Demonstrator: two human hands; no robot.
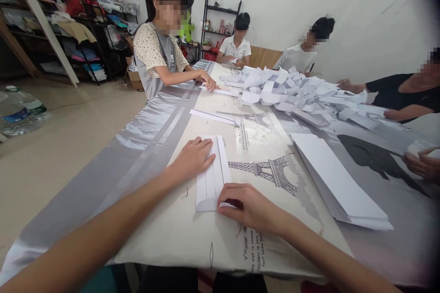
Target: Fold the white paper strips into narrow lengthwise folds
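A long white sheet of paper, folded lengthwise into narrow strips, lies on the table in front of me. My left hand rests flat on its upper left part, fingers stretched out and pressing it down. My right hand is curled at the paper's near right corner, with the fingertips pinching the folded edge.
A stack of white sheets lies to my right. A big heap of folded paper pieces covers the far table. The tablecloth shows Eiffel towers. Several other people sit around; one person's hand presses paper at the left. Water bottles lie on the floor.
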